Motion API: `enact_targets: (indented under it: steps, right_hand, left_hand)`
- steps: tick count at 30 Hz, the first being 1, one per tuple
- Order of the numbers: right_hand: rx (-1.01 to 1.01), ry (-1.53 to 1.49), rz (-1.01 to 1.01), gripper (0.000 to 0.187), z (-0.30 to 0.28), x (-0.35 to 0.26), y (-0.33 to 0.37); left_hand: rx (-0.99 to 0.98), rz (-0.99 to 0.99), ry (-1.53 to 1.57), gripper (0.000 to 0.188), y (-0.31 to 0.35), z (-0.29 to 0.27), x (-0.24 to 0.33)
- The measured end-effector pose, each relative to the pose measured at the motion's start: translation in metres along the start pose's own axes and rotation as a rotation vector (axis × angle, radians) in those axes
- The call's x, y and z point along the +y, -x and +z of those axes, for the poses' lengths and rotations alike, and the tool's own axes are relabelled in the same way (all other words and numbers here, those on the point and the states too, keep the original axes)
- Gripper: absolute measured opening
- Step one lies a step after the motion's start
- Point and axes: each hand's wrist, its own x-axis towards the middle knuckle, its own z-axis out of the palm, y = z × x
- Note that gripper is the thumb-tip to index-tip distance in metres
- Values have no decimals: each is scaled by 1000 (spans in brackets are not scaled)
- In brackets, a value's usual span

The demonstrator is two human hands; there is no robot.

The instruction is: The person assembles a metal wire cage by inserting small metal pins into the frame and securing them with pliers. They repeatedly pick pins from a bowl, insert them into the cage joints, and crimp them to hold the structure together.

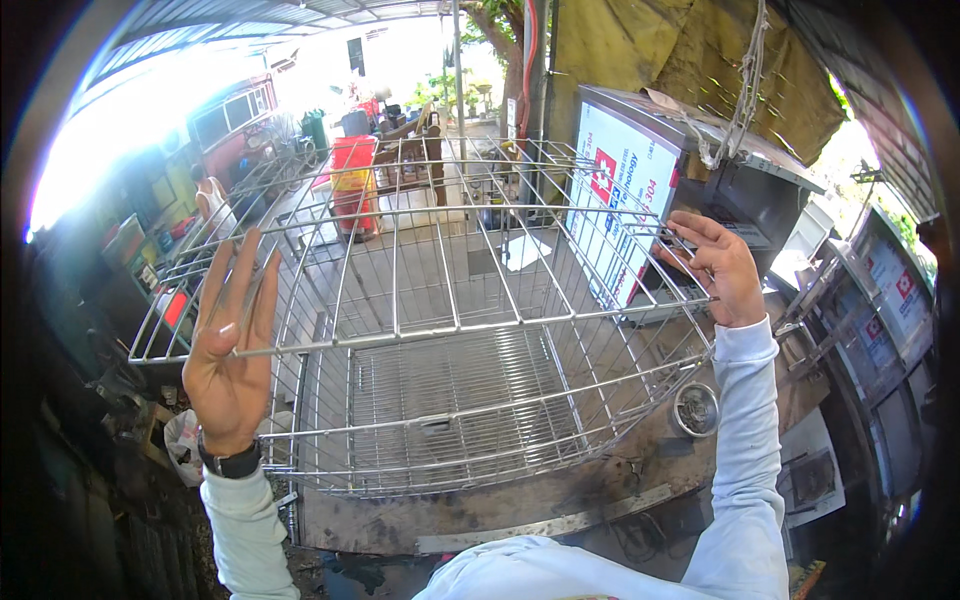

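Note:
A silvery wire rack (460, 327) spans the space between my hands, over a larger wire frame (430, 480) with curved lower rails. The front rod of the rack lies in the crook of my left hand (232, 350), between thumb and palm; the fingers there are long and spread along the wires. At the other end my right hand (725, 270) has its fingers curled round the side wires. The rack's left corner sticks out beyond my left hand. Below it, a closely barred metal grate (455, 390) shows through the wires.
A large box-shaped cabinet with white printed film (625, 170) stands at the right. Beside the frame sits a round metal bowl (696, 409). Farther back are a red and yellow container (354, 185) and wooden furniture (425, 165). More film-covered panels (885, 290) lean at far right.

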Motion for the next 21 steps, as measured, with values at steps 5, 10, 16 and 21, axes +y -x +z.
enact_targets:
  steps: [5,10,16,21]
  right_hand:
    - [183,-294,145,69,-8,11,5]
    - [237,-372,153,69,-15,25,13]
    - [279,-238,163,69,-7,25,40]
    - [201,-287,107,59,-6,23,40]
  left_hand:
    - [-54,-91,-42,81,11,-3,-14]
    - [38,-437,-207,63,27,8,-2]
    - [475,-645,313,68,49,22,5]
    - [159,-1015,414,60,58,3,19]
